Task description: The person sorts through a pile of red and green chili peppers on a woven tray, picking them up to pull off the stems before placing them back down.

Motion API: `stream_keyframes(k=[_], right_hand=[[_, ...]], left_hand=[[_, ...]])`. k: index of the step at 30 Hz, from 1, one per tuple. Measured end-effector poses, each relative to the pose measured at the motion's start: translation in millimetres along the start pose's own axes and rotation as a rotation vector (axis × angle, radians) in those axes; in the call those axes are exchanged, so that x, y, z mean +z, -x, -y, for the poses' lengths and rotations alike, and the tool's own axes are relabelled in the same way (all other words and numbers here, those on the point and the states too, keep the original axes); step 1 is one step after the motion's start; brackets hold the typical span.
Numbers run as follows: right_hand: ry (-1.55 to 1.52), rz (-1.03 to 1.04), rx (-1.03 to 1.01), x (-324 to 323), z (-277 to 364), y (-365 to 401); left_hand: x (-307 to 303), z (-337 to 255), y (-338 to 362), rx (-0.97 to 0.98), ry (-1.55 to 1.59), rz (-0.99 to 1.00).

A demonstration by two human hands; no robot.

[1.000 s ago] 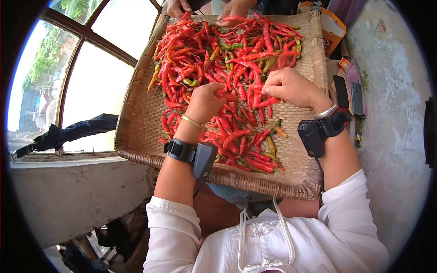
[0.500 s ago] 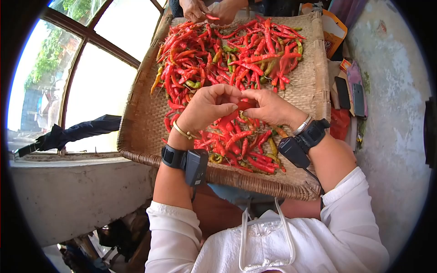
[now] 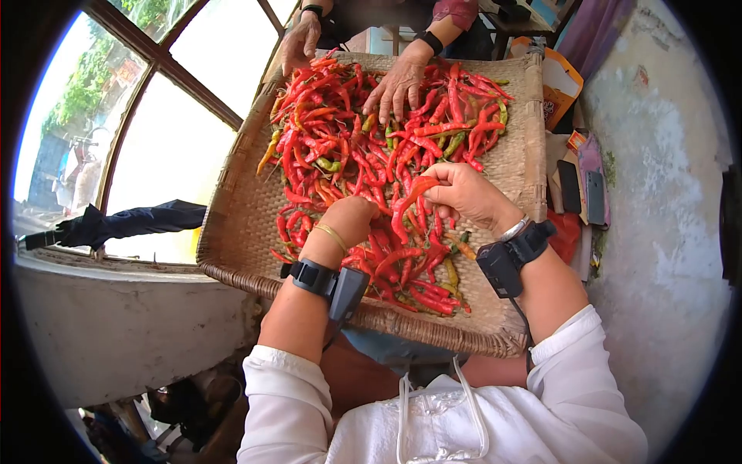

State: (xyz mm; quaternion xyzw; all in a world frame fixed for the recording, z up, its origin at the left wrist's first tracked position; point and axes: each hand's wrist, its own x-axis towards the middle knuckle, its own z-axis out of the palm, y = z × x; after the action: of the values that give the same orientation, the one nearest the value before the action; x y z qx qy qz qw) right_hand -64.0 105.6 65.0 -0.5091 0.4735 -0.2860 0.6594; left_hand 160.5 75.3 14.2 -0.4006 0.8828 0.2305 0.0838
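Red peppers (image 3: 309, 147), with some green and yellowish ones among them, are heaped in a shallow woven tray (image 3: 239, 209). My right hand (image 3: 468, 197) pinches a red pepper (image 3: 408, 203) that hangs over the heap. My left hand (image 3: 352, 220) is closed, knuckles up, low over the peppers just left of it; its fingertips are hidden, and I cannot make out what they hold. A bracelet and a strapped black device are on each of my wrists.
Across the tray, a co-worker's hand (image 3: 398, 87) lies on the peppers, and the other hand (image 3: 300, 42) hovers at the far left corner. A folded dark umbrella (image 3: 147, 223) lies by the window. Two phones (image 3: 594, 197) and an orange box (image 3: 560, 85) are right of the tray.
My hands have moved apart, the left one down to the heap, the right one holding a pepper. The co-worker's hands have separated, one reaching onto the peppers. The view has shifted slightly.
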Motion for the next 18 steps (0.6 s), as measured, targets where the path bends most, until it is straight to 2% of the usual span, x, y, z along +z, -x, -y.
stream_keyframes(k=[2,5,7,8,10,11,12,14,15,16,18], right_hand=[[-0.237,0.0,-0.064,-0.4,1.1,-1.7],[-0.401,0.02,-0.118,0.8,3.1,2.2],[-0.394,0.042,-0.145,-0.2,5.3,3.0],[-0.406,0.058,-0.153,-0.6,5.7,4.2],[-0.378,0.097,-0.113,-0.5,10.0,7.7],[-0.353,0.139,-0.127,1.7,9.3,7.2],[-0.329,0.183,-0.141,3.8,7.5,6.9],[-0.363,0.219,-0.169,7.2,4.3,6.7],[-0.424,0.193,-0.171,9.0,6.0,7.8],[-0.484,0.167,-0.173,10.0,8.1,8.3],[-0.481,0.141,-0.194,3.4,-0.6,0.8]], left_hand=[[-6.9,-3.5,-4.0,-0.065,-0.031,0.093],[-10.1,-7.0,-1.4,-0.017,0.013,-0.022],[-18.4,-11.7,0.9,-0.012,0.079,-0.156],[-22.4,-14.3,2.1,-0.011,0.081,-0.163],[-30.9,-22.3,5.3,-0.057,0.532,-0.305],[-36.1,-26.9,10.3,-0.057,0.909,-0.164],[-37.2,-34.2,13.9,-0.058,0.917,-0.167],[-36.0,-48.7,16.8,0.106,1.316,-0.125],[-30.5,-48.3,12.9,0.201,1.208,-0.093],[-26.8,-48.8,12.6,0.204,1.213,-0.106],[-26.0,-53.6,13.0,0.028,1.084,0.226]])
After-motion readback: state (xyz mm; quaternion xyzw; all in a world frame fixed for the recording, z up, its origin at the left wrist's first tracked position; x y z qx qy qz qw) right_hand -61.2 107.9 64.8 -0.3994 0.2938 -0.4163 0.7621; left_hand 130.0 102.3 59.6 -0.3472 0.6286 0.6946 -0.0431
